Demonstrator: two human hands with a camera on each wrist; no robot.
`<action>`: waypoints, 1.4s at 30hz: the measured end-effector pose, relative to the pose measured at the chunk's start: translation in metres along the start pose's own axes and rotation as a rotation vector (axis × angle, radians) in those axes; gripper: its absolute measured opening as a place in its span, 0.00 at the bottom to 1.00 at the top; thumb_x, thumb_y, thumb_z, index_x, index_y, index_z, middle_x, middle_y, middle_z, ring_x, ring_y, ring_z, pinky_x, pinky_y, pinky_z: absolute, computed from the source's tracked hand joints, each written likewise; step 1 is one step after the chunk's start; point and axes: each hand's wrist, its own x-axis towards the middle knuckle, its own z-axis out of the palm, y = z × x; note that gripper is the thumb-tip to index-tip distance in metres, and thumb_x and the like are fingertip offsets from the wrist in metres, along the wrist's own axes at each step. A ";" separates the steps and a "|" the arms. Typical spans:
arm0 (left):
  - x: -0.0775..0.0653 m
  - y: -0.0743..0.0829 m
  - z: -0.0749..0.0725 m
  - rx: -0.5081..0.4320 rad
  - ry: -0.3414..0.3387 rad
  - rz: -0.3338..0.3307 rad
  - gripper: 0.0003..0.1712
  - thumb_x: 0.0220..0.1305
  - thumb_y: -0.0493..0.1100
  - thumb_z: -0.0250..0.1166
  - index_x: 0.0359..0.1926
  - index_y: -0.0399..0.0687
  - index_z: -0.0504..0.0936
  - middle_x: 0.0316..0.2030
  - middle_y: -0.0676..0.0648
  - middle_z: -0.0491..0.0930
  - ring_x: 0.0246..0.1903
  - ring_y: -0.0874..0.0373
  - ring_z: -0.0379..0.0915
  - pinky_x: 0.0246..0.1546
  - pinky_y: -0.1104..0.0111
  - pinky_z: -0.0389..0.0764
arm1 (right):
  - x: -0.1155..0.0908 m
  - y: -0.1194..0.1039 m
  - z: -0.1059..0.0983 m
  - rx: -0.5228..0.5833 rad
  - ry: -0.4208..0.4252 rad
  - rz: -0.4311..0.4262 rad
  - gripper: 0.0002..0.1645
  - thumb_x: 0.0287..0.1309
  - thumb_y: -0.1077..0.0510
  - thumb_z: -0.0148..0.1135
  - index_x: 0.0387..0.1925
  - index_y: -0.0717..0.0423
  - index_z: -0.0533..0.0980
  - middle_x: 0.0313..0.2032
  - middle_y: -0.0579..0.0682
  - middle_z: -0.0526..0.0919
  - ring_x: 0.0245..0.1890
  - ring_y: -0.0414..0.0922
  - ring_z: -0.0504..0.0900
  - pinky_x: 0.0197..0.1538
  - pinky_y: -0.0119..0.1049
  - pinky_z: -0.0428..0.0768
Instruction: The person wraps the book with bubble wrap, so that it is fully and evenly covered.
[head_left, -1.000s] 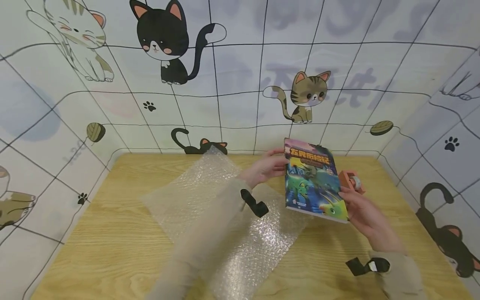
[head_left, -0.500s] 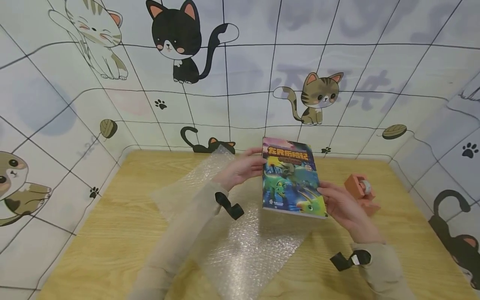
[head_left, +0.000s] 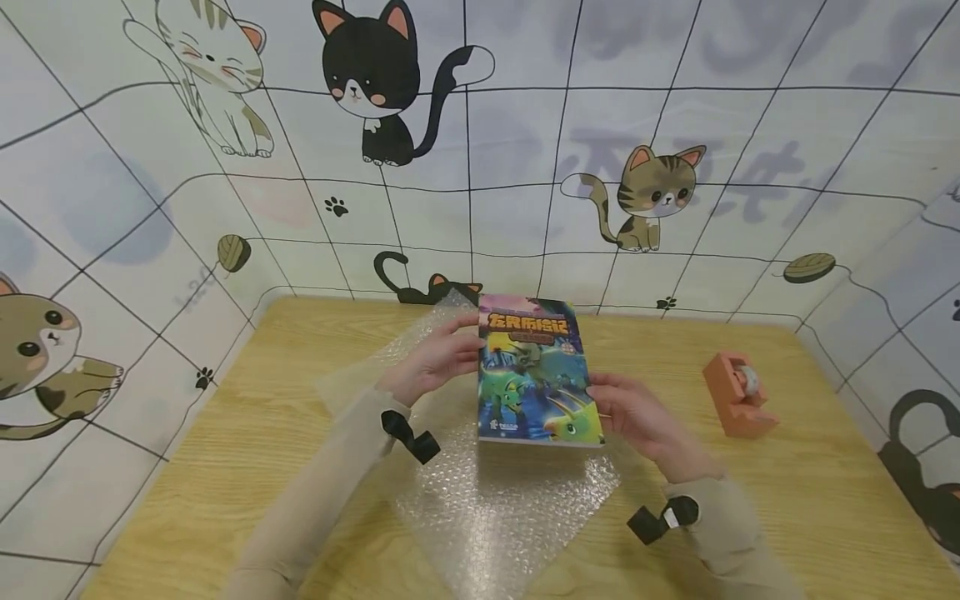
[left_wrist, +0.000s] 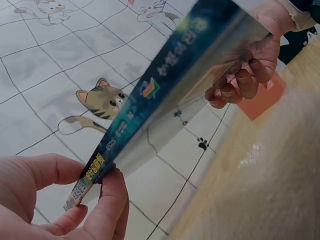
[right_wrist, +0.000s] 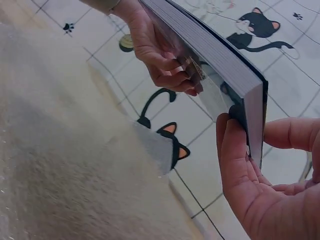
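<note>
A paperback book [head_left: 536, 375] with a colourful dinosaur cover is held up, cover toward the head camera, above a sheet of bubble wrap [head_left: 480, 508]. My left hand [head_left: 435, 362] pinches its left edge, thumb on one side and fingers on the other; the left wrist view shows the dark spine [left_wrist: 145, 95] there. At the opposite edge my right hand [head_left: 645, 421] pinches the lower corner. In the right wrist view the white page edges [right_wrist: 215, 50] face the camera, with thumb and fingers gripping either side. The bubble wrap lies flat and partly hidden under the left arm.
An orange tape dispenser [head_left: 738, 400] with a roll of tape stands on the wooden table [head_left: 225, 433] to the right. Behind and beside the table rises a white backdrop [head_left: 517, 225] printed with cats and grid lines.
Both hands have carried the book leftward, from near the tape dispenser to over the bubble wrap. The head view has also turned slightly, and the tape dispenser now shows fully.
</note>
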 end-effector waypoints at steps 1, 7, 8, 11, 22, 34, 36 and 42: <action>-0.002 -0.002 -0.005 0.002 0.005 -0.002 0.29 0.65 0.29 0.52 0.65 0.47 0.59 0.53 0.36 0.70 0.42 0.52 0.74 0.42 0.66 0.80 | 0.003 0.002 0.002 -0.010 -0.010 0.008 0.18 0.67 0.63 0.45 0.55 0.68 0.63 0.38 0.45 0.82 0.37 0.39 0.82 0.42 0.33 0.80; -0.015 -0.013 -0.029 0.031 0.023 -0.004 0.26 0.65 0.30 0.52 0.63 0.45 0.59 0.51 0.37 0.70 0.40 0.53 0.75 0.40 0.67 0.80 | 0.017 0.019 0.016 -0.085 -0.014 0.060 0.23 0.66 0.62 0.47 0.58 0.74 0.60 0.37 0.44 0.81 0.37 0.39 0.81 0.43 0.34 0.80; -0.017 -0.015 -0.033 0.032 0.025 -0.009 0.26 0.65 0.30 0.52 0.63 0.45 0.59 0.52 0.37 0.70 0.40 0.53 0.75 0.40 0.66 0.80 | 0.018 0.022 0.018 -0.104 -0.009 0.069 0.24 0.66 0.62 0.48 0.57 0.74 0.60 0.37 0.44 0.81 0.37 0.39 0.81 0.44 0.35 0.80; -0.022 -0.022 -0.045 0.045 0.032 -0.026 0.29 0.66 0.29 0.51 0.65 0.44 0.57 0.53 0.36 0.69 0.40 0.54 0.75 0.42 0.66 0.79 | 0.023 0.031 0.024 -0.155 0.007 0.100 0.25 0.64 0.60 0.50 0.57 0.74 0.61 0.37 0.45 0.80 0.38 0.40 0.80 0.45 0.36 0.80; -0.032 -0.046 -0.074 0.083 0.084 -0.053 0.30 0.65 0.30 0.53 0.66 0.41 0.56 0.50 0.36 0.73 0.38 0.55 0.77 0.45 0.63 0.80 | 0.033 0.052 0.044 -0.203 0.006 0.127 0.25 0.60 0.62 0.55 0.53 0.77 0.64 0.36 0.49 0.81 0.36 0.42 0.81 0.42 0.39 0.82; -0.038 -0.066 -0.084 0.214 0.132 -0.034 0.30 0.62 0.29 0.55 0.65 0.35 0.59 0.52 0.31 0.74 0.38 0.53 0.78 0.44 0.62 0.80 | 0.037 0.066 0.055 -0.232 0.056 0.151 0.23 0.57 0.67 0.56 0.51 0.78 0.64 0.33 0.52 0.81 0.31 0.42 0.81 0.38 0.38 0.83; -0.037 -0.069 -0.085 0.238 0.152 -0.035 0.30 0.62 0.29 0.56 0.64 0.35 0.61 0.51 0.30 0.74 0.37 0.53 0.79 0.42 0.62 0.81 | 0.038 0.067 0.057 -0.249 0.067 0.148 0.22 0.56 0.68 0.56 0.50 0.78 0.64 0.33 0.52 0.80 0.30 0.42 0.81 0.36 0.38 0.83; -0.034 -0.073 -0.084 0.306 0.195 -0.027 0.29 0.61 0.28 0.57 0.63 0.32 0.63 0.51 0.29 0.74 0.36 0.52 0.78 0.38 0.62 0.82 | 0.040 0.073 0.058 -0.274 0.080 0.138 0.19 0.55 0.70 0.57 0.47 0.78 0.66 0.30 0.52 0.79 0.28 0.42 0.81 0.34 0.38 0.83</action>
